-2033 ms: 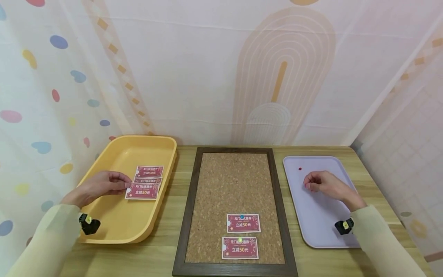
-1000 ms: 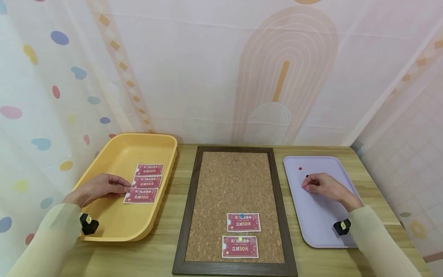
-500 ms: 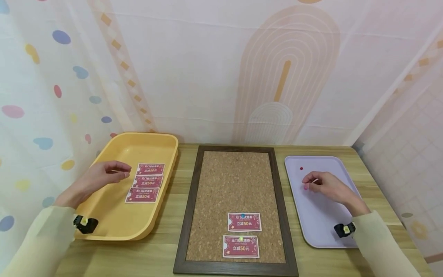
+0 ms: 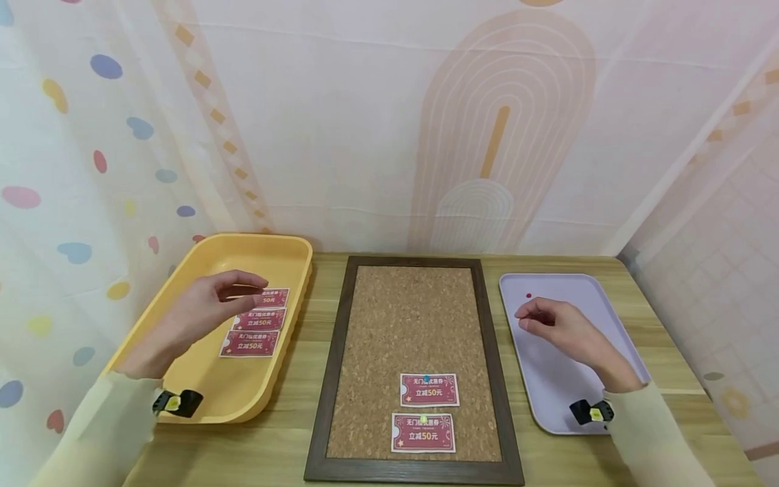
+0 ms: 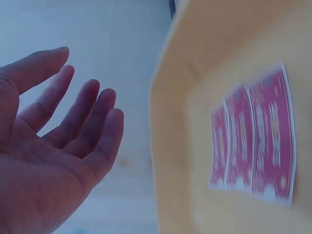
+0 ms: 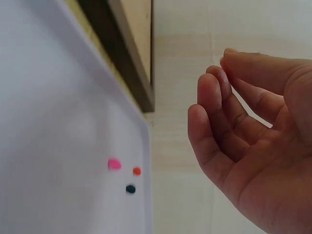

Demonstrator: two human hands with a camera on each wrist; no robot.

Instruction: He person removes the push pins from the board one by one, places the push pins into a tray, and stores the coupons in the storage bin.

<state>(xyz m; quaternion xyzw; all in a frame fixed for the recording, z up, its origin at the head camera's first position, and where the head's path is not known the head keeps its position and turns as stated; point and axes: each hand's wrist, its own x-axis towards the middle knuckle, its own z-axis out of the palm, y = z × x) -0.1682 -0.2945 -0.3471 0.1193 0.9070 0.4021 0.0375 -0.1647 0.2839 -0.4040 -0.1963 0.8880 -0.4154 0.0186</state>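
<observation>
In the head view, a rectangular cork board in a dark brown wooden frame bears 2 red-and-white printed paper coupons. Left of the board, a deep yellow plastic tub contains 3 loose red-and-white coupons; the left hand hovers over them, overlapping the farthest. Right of the board, the right hand hangs over a flat lilac tray. The left wrist view shows loosely curved fingers, thumb well apart, gripping nothing. In the right wrist view, 3 small round pins, pink, orange-red and dark, lie in the tray; the gently curled fingers show nothing held. This looks like pinning coupons; the next move probably calls for pinching up 1 coupon and 1 pin.
</observation>
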